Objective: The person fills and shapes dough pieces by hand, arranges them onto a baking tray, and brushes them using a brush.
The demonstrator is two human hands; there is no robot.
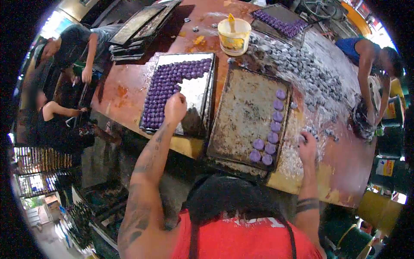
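Observation:
My left hand (176,108) is over a metal tray, its fingers curled closed at the edge of tight rows of glossy purple dough balls (157,93); what it holds, if anything, is hidden. Part of that tray (196,93) shows bare, shiny metal. To the right lies a browned, stained tray (241,108) with several paler purple dough rounds (277,116) along its right side and lower corner. My right hand (307,146) is just beyond that tray, over the floured tabletop, fingers bent together near small floured pieces. I cannot make out what is between them.
Many flour-dusted dark dough pieces (310,69) spread across the table (129,86). A yellow-stained white bucket (234,39) stands at the back, near another filled tray (280,21). Stacked trays (140,32) sit far left. People work left and a co-worker (366,56) works right.

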